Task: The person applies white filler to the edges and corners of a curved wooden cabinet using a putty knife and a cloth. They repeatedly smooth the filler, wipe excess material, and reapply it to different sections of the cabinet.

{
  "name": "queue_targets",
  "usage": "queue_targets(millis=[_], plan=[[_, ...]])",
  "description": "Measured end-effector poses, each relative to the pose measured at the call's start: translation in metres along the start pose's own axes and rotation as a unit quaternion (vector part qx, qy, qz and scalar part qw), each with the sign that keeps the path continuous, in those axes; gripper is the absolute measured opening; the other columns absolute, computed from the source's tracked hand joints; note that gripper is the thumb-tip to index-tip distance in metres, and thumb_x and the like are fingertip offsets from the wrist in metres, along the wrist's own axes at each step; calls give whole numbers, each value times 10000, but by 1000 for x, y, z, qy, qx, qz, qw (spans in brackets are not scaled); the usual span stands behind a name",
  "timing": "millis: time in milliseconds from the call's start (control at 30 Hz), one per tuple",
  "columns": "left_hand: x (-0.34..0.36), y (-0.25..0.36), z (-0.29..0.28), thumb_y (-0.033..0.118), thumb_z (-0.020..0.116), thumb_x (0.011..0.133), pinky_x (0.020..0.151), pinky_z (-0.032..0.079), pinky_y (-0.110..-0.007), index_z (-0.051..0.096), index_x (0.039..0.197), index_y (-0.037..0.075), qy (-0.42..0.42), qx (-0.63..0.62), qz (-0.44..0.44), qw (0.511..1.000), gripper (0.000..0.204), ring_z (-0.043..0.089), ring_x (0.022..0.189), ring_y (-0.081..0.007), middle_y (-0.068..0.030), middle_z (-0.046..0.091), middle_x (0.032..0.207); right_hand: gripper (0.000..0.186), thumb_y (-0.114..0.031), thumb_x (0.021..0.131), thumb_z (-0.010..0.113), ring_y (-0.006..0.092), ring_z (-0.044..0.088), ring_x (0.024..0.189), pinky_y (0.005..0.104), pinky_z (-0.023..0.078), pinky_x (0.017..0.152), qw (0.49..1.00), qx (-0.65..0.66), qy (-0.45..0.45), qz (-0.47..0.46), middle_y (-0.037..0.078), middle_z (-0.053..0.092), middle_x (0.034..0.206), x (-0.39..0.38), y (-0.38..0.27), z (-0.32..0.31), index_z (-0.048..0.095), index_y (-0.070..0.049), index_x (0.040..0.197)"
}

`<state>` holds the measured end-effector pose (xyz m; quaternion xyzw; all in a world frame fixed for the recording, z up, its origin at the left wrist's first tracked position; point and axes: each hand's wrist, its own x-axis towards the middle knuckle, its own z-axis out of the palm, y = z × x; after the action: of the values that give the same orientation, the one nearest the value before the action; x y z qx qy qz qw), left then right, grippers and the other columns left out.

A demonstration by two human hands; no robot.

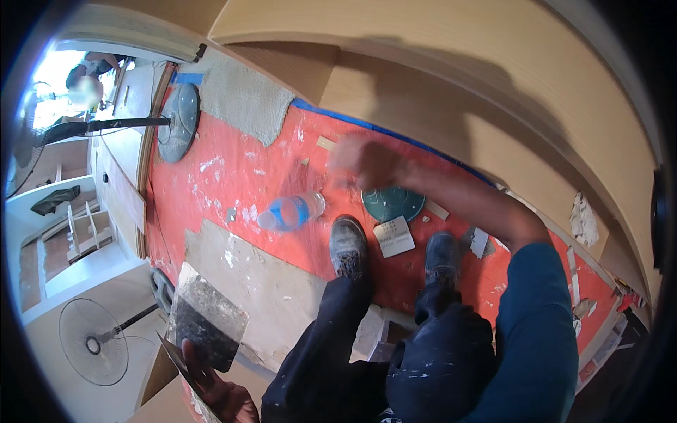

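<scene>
At the lower left, my left hand (229, 398) grips the edge of a thin flat plate (182, 363), seen nearly edge-on. Just beyond it is a dark square plate (208, 317) with a pale smear; whether the two touch, I cannot make out. My right hand (370, 166) reaches out across the floor, smeared by motion, so its fingers and anything in them do not show. Beneath that forearm is a green round object (393, 203), partly covered, with a white card (393, 237) against its near side. A clear plastic bottle with a blue label (291, 211) lies left of my shoes.
Open wooden shelving (423, 92) runs along the far and right side. Red floor covering (233, 183) carries white splashes, a beige board (261, 282) and a pale mat (240, 99). Two fans, a standing one (180, 123) and another (93, 344), are at left. A person (88, 77) is far off.
</scene>
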<state>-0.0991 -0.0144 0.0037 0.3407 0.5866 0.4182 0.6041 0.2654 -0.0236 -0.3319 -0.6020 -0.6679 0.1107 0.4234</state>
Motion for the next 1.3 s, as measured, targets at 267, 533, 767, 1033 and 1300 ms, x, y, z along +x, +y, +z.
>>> queue_targets(millis=[267, 533, 767, 1033, 1300], plan=[[-10, 7, -5, 169, 458, 987, 384, 379, -229, 550, 856, 76, -84, -198, -50, 975, 184, 416, 417, -53, 57, 486, 576, 380, -292, 885, 630, 386, 560, 1149, 484, 464, 980, 984, -36, -142, 103, 211, 606, 1218, -26, 18, -6, 619, -54, 1181], [-21, 0, 21, 318, 501, 985, 414, 378, -112, 432, 1468, 70, 4, -30, -30, 999, 547, 655, 897, -21, -36, 495, 1463, 639, -387, 905, 605, 408, 440, 1324, 486, 355, 1111, 934, -270, 117, 201, 230, 499, 1410, 48, 98, 3, 466, 42, 1358], [-6, 2, 1, 257, 509, 992, 355, 332, -128, 429, 1466, 52, -102, -137, -57, 984, 523, 586, 615, 8, -60, 546, 1422, 272, -307, 901, 564, 353, 692, 858, 494, 540, 756, 977, 52, -199, 50, 210, 690, 851, 29, -33, 32, 695, -68, 905], [90, -74, 100, 227, 586, 968, 513, 541, -241, 572, 1200, -7, -254, 47, -31, 965, 329, 642, 627, -107, -74, 680, 879, 471, -482, 988, 554, 100, 551, 685, 280, 451, 629, 829, 431, 218, 283, 1, 592, 691, -40, -92, 23, 603, -49, 807], [93, -130, 121, 255, 625, 966, 787, 573, -318, 597, 1172, -19, -328, 87, -105, 935, 344, 698, 891, -191, -109, 696, 1054, 200, -199, 938, 652, 35, 488, 667, 204, 447, 628, 766, 466, 274, 348, -40, 512, 681, -44, -158, -38, 609, -5, 965]])
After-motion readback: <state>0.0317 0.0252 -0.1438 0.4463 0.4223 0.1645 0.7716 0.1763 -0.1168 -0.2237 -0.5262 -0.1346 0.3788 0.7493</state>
